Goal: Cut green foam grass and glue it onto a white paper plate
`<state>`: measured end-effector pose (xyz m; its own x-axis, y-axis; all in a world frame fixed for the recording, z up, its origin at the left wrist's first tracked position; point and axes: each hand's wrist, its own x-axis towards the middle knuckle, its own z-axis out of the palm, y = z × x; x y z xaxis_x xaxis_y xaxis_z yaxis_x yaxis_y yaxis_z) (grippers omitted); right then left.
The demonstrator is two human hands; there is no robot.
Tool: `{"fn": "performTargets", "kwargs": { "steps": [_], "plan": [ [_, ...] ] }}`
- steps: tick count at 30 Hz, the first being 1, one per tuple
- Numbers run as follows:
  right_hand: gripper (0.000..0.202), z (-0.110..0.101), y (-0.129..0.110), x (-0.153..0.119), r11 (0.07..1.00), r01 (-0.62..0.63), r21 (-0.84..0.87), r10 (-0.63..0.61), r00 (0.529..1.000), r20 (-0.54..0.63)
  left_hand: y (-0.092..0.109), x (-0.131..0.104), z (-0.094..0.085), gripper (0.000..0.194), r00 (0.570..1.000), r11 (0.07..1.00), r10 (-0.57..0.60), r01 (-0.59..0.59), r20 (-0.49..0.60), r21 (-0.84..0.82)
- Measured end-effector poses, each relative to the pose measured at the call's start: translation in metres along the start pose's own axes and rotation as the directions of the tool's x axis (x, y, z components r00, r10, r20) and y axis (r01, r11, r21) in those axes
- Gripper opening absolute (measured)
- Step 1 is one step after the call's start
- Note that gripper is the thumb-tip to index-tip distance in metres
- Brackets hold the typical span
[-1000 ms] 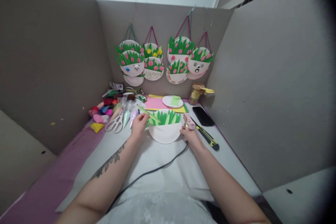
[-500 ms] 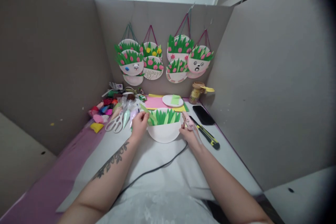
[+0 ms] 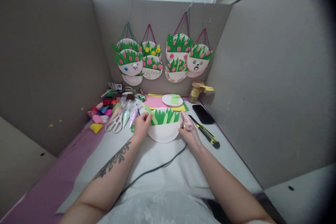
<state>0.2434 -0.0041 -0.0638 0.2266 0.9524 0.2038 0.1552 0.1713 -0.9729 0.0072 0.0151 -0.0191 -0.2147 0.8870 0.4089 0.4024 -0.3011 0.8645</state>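
A white paper plate pocket [image 3: 164, 133] stands at the middle of the table, with dark and light green paper leaves [image 3: 168, 116] rising from it. My left hand [image 3: 143, 123] is closed at its left edge, pinching a light green paper leaf [image 3: 147, 109] that leans up and left. At the right edge my right hand [image 3: 187, 133] is closed round a small pink glue gun [image 3: 186, 120], its fingertips beside the plate. A black cord [image 3: 157, 168] curves over the table from near my right hand toward my left forearm.
White scissors [image 3: 114, 123], clay packets [image 3: 97, 118] and piping bags lie left. Behind are pink paper [image 3: 154, 102] and a white plate [image 3: 168, 98]. A phone [image 3: 203, 114], a cutter [image 3: 207, 135] and a jar [image 3: 195, 92] sit right. Decorated plates [image 3: 131, 63] hang on the back panel.
My left hand has shifted slightly right with the light green leaf, which now stands more upright against the plate's left edge. My right hand stays nearly still.
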Motion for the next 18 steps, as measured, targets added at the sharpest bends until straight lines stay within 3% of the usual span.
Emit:
{"fn": "performTargets", "kwargs": {
  "steps": [9,18],
  "plan": [
    [0.046,-0.0007,-0.0059,-0.0033,1.0,0.022,0.006,-0.022,1.0,0.001,-0.0038,-0.0045,0.0078,0.017,0.993,0.984,-0.054,0.035,0.105,0.172],
    [0.03,0.0002,-0.0081,-0.0055,0.999,0.049,0.011,-0.049,0.999,0.01,-0.0052,0.0015,0.0015,0.015,0.996,0.992,-0.033,0.022,0.089,0.123]
  ]
}}
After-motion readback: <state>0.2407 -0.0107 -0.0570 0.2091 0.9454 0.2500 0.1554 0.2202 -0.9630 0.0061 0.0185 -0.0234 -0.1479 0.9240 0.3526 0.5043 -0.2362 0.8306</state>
